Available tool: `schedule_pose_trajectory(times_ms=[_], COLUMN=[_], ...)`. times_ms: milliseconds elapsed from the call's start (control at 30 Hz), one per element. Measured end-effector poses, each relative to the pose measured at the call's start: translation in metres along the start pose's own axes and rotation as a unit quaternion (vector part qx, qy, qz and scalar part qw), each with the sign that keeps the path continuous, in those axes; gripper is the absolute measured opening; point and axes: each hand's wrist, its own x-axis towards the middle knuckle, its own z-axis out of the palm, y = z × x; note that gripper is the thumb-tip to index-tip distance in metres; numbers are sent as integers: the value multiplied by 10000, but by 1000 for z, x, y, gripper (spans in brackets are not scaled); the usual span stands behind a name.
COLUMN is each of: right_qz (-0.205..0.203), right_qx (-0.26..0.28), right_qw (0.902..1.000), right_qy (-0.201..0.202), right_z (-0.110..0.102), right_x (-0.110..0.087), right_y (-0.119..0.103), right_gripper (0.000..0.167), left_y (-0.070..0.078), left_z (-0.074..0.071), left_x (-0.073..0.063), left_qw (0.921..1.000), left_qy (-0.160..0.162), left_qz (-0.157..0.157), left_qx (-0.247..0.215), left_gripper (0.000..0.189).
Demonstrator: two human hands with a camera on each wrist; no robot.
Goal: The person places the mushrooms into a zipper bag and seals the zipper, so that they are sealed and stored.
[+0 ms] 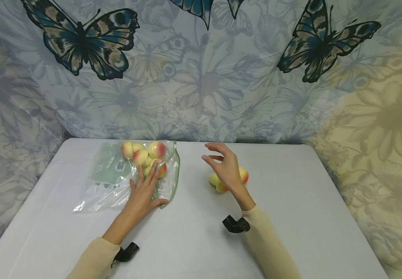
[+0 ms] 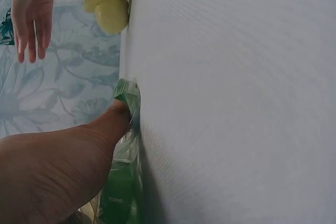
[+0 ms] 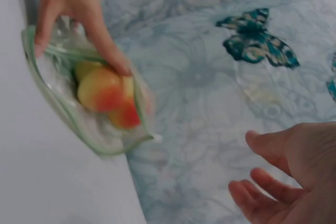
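Note:
A clear zip bag [image 1: 176, 176] with a green zip edge and pale green print lies on the left of the table, several yellow-and-red fruits [image 1: 157, 149] inside. My left hand [image 1: 143, 193] rests on the bag with fingers spread over the fruit; its thumb touches the green edge in the left wrist view. In the right wrist view the bag's mouth gapes, showing fruits [image 3: 100, 90] within. Holding nothing, my right hand [image 1: 226, 168] hovers with fingers loosely bent and thumb apart. Behind it in the head view, partly hidden, loose yellow-and-red fruits [image 1: 244, 175] sit on the table.
A white-covered table [image 1: 194, 240] stands against a wall covering [image 1: 208, 85] with printed flowers and butterflies. Each wrist wears a black camera mount, the left one [image 1: 127, 252] and the right one [image 1: 236, 224] both jutting out near the sleeves.

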Motion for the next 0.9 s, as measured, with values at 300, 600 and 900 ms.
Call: schedule_pose_trajectory(times_ms=[300, 600, 900], right_qz=[348, 2, 448], right_qx=[-549, -649, -776], right_qw=[9979, 9977, 9960], right_qy=[-48, 180, 65], right_z=[-43, -70, -88], right_x=[-9, -23, -39], right_y=[-24, 23, 61], right_gripper=[40, 39, 48], left_y=[1, 1, 1], left_z=[0, 0, 2], left_x=[-1, -1, 0], left_qw=[10000, 9999, 10000], left_qy=[19, 80, 34], left_qz=[16, 64, 52], left_qx=[-2, 16, -17], left_gripper=[119, 118, 117])
